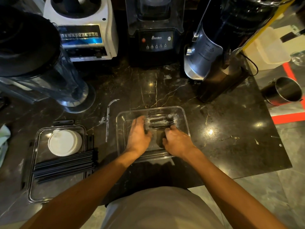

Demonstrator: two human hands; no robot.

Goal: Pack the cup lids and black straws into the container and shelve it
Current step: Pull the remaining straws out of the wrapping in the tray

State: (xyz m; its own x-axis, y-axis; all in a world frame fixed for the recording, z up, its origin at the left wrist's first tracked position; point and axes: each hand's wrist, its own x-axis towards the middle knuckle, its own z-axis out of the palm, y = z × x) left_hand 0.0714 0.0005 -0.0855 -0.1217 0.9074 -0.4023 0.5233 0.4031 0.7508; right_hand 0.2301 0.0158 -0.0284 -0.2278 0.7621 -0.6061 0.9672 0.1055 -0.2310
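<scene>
A clear rectangular container (pixel 185 119) stands on the dark marble counter in front of me. Inside it lies a bundle of black straws in clear wrap (pixel 160 121). My left hand (pixel 138 134) grips the bundle's left end, and my right hand (pixel 176 141) has its fingers curled against the bundle's near edge. To the left, a clear clip-on lid (pixel 35 187) lies flat. It bears a stack of white cup lids (pixel 63 142) and a row of loose black straws (pixel 66 164).
Blenders (pixel 156 38), a blender jar (pixel 41 66) and a silver machine (pixel 208 52) line the back of the counter (pixel 231 129). A strip of clear wrapper (pixel 108 119) lies left of the container. A steel cup (pixel 283 91) stands beyond the counter's right edge.
</scene>
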